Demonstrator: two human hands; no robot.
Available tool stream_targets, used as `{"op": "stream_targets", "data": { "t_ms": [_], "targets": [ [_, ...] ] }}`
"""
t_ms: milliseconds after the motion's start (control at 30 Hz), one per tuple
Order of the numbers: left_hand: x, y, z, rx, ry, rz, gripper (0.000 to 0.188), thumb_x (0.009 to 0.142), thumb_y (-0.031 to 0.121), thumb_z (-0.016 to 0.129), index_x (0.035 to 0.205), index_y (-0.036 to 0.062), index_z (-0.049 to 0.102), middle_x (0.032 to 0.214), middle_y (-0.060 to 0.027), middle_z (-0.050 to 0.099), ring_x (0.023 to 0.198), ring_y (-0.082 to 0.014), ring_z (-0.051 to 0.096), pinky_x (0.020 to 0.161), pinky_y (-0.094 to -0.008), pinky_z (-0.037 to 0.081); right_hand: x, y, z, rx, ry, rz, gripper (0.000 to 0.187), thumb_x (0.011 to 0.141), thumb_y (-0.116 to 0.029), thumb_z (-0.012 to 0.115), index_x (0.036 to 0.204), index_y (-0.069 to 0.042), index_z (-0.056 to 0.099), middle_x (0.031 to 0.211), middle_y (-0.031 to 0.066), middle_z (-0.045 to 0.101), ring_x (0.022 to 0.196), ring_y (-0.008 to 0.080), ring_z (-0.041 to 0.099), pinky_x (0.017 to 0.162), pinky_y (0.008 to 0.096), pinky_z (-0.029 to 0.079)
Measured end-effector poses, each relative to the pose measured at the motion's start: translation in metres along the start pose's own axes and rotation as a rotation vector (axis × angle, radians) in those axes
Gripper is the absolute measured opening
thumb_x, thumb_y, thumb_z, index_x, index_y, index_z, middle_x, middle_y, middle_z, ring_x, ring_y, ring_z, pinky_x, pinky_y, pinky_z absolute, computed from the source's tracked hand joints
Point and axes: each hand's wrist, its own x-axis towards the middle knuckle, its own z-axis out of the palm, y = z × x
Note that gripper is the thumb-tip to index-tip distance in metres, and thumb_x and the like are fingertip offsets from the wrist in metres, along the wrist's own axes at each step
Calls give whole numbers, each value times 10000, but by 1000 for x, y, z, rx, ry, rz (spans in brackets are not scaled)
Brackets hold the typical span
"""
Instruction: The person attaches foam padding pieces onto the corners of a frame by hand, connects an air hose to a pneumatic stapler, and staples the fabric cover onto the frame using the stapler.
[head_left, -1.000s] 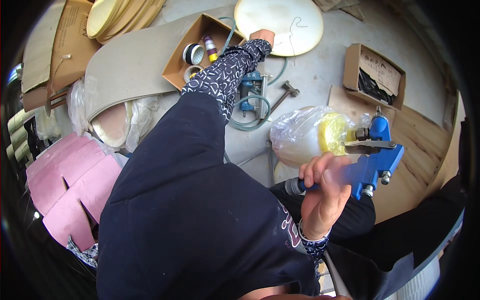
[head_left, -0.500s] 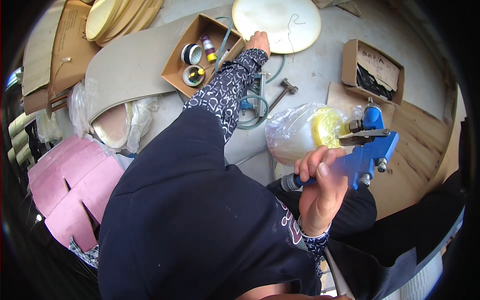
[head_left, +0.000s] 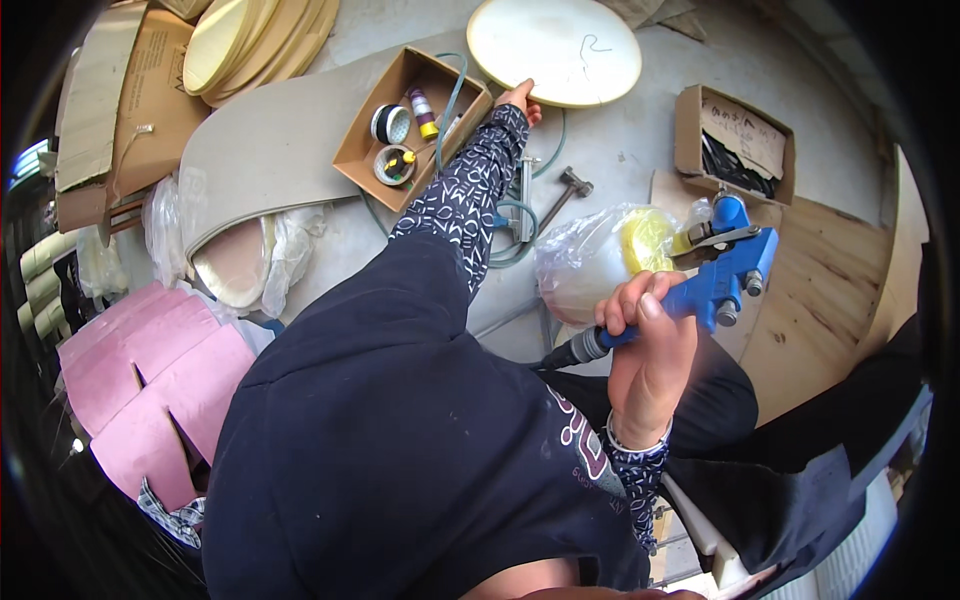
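My left hand (head_left: 520, 103) reaches far forward and grips the near left edge of a round cream-white foam-like disc (head_left: 555, 45), thumb over the rim. The disc bears a thin dark curved line. In front of my chest, my right hand (head_left: 650, 345) is wrapped round the handle of a blue spray gun (head_left: 722, 285). The gun's metal trigger and nozzle are at its far end, over a yellow roll (head_left: 648, 240) in clear plastic. A grey hose fitting joins the handle's lower end.
Left of my outstretched arm, an open cardboard box (head_left: 350, 155) holds tape rolls and a purple-and-yellow bottle. A hammer (head_left: 570, 190) and a coiled hose (head_left: 515, 255) lie nearby. Another carton (head_left: 690, 130) stands at right. Cream discs (head_left: 225, 45) and pink sheets (head_left: 150, 370) are stacked at left.
My left fingers have gone from resting at the disc's edge to gripping its rim. The dark line on the disc looks shorter. The spray gun has shifted slightly left.
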Motion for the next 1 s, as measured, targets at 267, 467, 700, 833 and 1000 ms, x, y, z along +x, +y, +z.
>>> {"op": "stream_targets", "data": {
  "t_ms": [267, 467, 700, 833, 1000],
  "targets": [
    [-117, 114, 15, 394, -212, 628, 249, 870, 171, 673, 1003, -37, 633, 826, -127, 689, 566, -195, 664, 488, -319, 562, 2, 0, -7, 45, -15, -12, 134, 916, -124, 595, 968, -62, 488, 809, 45, 472, 727, 159, 484, 733, 350, 441],
    [-178, 87, 20, 1275, -297, 1562, 224, 759, 255, 719, 908, 118, 624, 851, -106, 581, 752, -322, 623, 674, -401, 537, 2, 3, -11, 102, 0, -16, 143, 913, -130, 590, 987, -77, 479, 803, 35, 465, 742, 165, 487, 753, 353, 440],
    [-207, 9, 33, 1718, -441, 1133, 493, 807, 433, 711, 1144, 101, 573, 1055, -129, 617, 899, -322, 661, 759, -430, 549, 11, 15, -34, 240, -65, 91, 206, 927, -174, 596, 1086, -86, 500, 932, 60, 551, 910, 194, 570, 884, 382, 463],
    [-276, 44, -7, 1138, -665, 722, 378, 849, 325, 704, 1133, 83, 639, 1047, -110, 677, 944, -175, 656, 815, -319, 528, 13, 20, -22, 183, -49, 164, 293, 947, -227, 586, 1178, -67, 500, 1085, 112, 590, 1078, 229, 574, 950, 397, 448],
    [-341, 31, -32, 993, -859, 914, 626, 757, 281, 773, 1281, 71, 505, 1150, -116, 602, 1015, -230, 632, 886, -342, 518, 21, 30, -11, 43, -229, 185, 399, 998, -302, 512, 1294, -36, 492, 1267, 132, 547, 1175, 233, 539, 1019, 394, 412]
  ]
}}
